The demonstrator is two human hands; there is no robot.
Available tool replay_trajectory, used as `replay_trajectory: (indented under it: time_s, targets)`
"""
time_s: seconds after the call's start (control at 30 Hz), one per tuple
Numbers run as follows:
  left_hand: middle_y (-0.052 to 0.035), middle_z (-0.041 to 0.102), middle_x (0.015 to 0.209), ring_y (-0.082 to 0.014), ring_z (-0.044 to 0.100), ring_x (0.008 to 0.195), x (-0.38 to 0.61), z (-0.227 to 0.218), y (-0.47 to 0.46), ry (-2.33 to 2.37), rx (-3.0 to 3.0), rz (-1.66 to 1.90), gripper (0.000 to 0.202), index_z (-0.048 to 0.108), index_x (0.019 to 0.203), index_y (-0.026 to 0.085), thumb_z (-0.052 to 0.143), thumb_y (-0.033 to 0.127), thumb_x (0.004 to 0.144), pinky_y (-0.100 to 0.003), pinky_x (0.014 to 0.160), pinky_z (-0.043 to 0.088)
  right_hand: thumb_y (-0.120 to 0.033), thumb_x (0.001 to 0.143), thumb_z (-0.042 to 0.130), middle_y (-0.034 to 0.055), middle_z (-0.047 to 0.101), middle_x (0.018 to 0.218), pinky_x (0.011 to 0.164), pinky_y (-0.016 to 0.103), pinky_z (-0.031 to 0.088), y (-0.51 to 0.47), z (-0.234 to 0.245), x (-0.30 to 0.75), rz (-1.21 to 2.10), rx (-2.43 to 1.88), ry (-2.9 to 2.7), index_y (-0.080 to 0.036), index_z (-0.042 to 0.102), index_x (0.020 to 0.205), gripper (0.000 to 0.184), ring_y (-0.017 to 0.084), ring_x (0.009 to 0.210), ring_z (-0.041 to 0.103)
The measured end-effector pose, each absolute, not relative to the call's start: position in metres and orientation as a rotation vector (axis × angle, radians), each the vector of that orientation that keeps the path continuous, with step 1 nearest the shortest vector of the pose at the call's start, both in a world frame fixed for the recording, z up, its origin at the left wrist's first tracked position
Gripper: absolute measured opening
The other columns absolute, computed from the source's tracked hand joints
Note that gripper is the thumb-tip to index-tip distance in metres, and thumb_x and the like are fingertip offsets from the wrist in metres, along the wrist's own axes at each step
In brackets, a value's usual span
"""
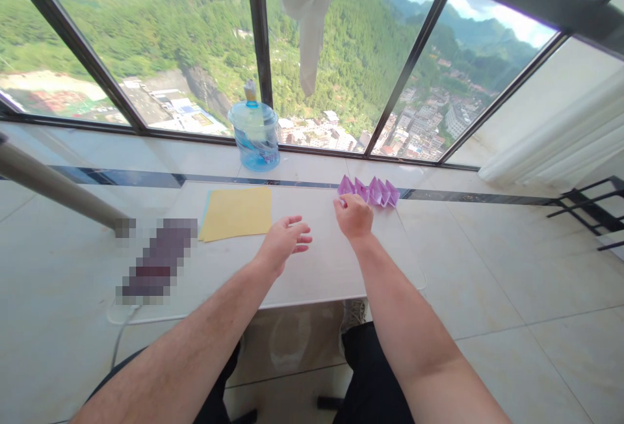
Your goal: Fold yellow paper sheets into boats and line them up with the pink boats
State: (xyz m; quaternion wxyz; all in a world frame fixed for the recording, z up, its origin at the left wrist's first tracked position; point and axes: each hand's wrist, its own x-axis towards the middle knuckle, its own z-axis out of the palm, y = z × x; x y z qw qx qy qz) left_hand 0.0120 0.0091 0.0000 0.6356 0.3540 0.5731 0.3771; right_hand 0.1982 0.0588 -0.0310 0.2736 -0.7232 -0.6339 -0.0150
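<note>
My left hand (286,242) hovers above the white table (322,274), its fingers apart and holding nothing. It is just right of a stack of yellow paper sheets (238,212), with a light blue edge showing at the stack's left side. My right hand (354,217) is closed, the fingers curled in, at the near side of a row of several purple folded-paper pieces (377,191). These pointed pieces stand along the table's far right edge. The hand partly covers the row's left end. Whether anything is between its fingers is hidden.
A blurred-out dark object (158,261) lies at the table's left, with a cable (119,336) running down from it. Beyond the table a blue water jug (254,134) stands by the window. A black metal rack (592,206) is at the far right.
</note>
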Motion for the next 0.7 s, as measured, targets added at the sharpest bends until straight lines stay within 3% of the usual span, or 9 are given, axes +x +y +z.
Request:
replay_trajectory:
  time_s: [0.1,0.2,0.33,0.5,0.7]
  targets:
    - [-0.0122,0.071,0.102,-0.0205,0.07,0.081,-0.003,-0.001,0.022,1.463,1.048,0.83,0.035,0.063,0.11,0.014,0.063,0.029,0.078,-0.031,0.068,0.056,-0.029,0.094,0.055,0.0052,0.071,0.089,0.078,0.027,0.044,0.051,-0.031,0.17,0.093,-1.796,-1.856,-0.02,0.073,0.087,0.021,0.018,0.084,0.063]
    - [-0.0101,0.074,0.101,-0.0252,0.069,0.096,-0.031,-0.002,0.037,1.813,1.544,0.716,0.024,0.07,0.1,0.018,0.06,0.028,0.079,-0.036,0.088,0.053,-0.03,0.091,0.06,0.0034,0.073,0.089,0.079,0.026,0.044,0.044,-0.035,0.136,0.276,-1.692,-2.021,-0.022,0.073,0.086,0.016,0.017,0.084,0.064]
    - [-0.0164,0.07,0.119,-0.0325,0.061,0.115,-0.074,-0.012,0.045,2.034,1.91,0.47,0.036,0.071,0.112,0.014,0.054,0.028,0.083,-0.041,0.099,0.046,-0.031,0.092,0.058,0.003,0.074,0.099,0.083,0.027,0.045,0.041,-0.04,0.099,0.399,-1.675,-2.126,-0.024,0.074,0.098,0.019,0.017,0.091,0.066]
    - [-0.0194,0.068,0.122,-0.0344,0.055,0.121,-0.104,-0.028,0.04,2.056,2.087,0.368,0.039,0.072,0.113,0.013,0.056,0.028,0.08,-0.041,0.103,0.04,-0.041,0.096,0.051,0.0064,0.068,0.111,0.084,0.031,0.046,0.047,-0.038,0.064,0.359,-1.745,-2.169,-0.024,0.069,0.114,0.031,0.021,0.099,0.064]
    - [-0.0184,0.071,0.104,-0.0334,0.056,0.115,-0.112,-0.031,0.036,1.997,2.044,0.35,0.024,0.075,0.093,0.018,0.059,0.029,0.079,-0.04,0.1,0.038,-0.053,0.092,0.055,0.0103,0.061,0.113,0.088,0.034,0.046,0.051,-0.038,0.036,0.275,-1.805,-2.244,-0.02,0.064,0.118,0.043,0.024,0.104,0.06]
